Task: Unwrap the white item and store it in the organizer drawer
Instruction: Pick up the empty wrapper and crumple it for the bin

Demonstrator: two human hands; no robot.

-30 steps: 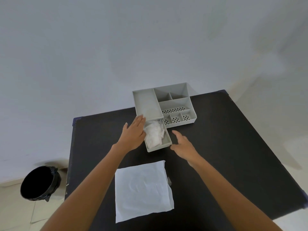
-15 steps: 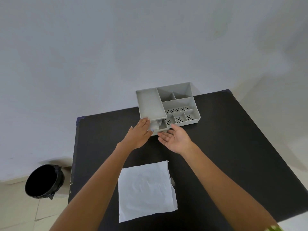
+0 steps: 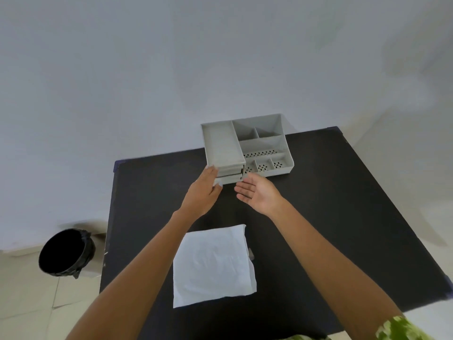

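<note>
A grey plastic organizer (image 3: 264,143) stands at the far edge of the black table (image 3: 343,204). Its lower drawer (image 3: 229,178) is pushed almost fully in, and the white item inside is hidden. My left hand (image 3: 203,192) rests flat against the drawer's front left corner, fingers extended. My right hand (image 3: 257,192) hovers palm up just in front of the drawer's right side, holding nothing. A flat white wrapper sheet (image 3: 212,263) lies on the table near me, between my forearms.
A black bin (image 3: 65,252) stands on the tiled floor left of the table. A white wall rises right behind the organizer. A small grey object (image 3: 251,253) peeks out from under the sheet's right edge.
The drawer, open with the crumpled white item visible a second ago, has been slid shut by my left hand. My right hand turned palm up beside it.
</note>
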